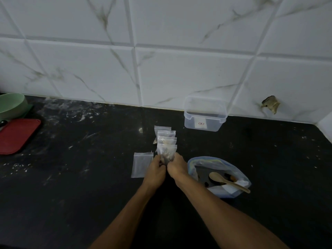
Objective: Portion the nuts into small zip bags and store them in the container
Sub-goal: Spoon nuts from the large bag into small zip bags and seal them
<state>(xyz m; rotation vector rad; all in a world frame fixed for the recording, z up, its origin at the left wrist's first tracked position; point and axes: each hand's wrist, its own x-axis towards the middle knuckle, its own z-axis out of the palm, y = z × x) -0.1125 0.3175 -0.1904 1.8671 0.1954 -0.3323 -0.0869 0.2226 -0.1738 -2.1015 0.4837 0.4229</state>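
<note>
The black countertop (75, 186) runs back to the white marble-veined tiled wall (179, 69), which turns a corner at the far right. To my left the dark surface lies open as far as a red cutting board (17, 134) and a green bowl (10, 105) at the left edge. To the right of my arms there is bare counter out to the corner.

A clear plastic container (204, 115) stands against the wall, lid off; I can see nothing in it but a small label on its front wall. Near my right forearm a large zip bag (218, 177) lies open with a wooden spoon (228, 181) resting in it, handle pointing toward the right; a few dark nuts (228, 177) show beside the spoon's bowl. An empty small zip bag (141, 164) lies flat just beside my left hand. Beyond my hands a row of small filled bags (166, 138) overlaps, running toward the container but well apart from it.

My left hand (156, 170) and right hand (177, 168) meet over the nearest filled bag (167, 151). Both sets of fingers curl in and pinch its lower part, left fingers on its left side, right fingers on its right, knuckles almost touching.
</note>
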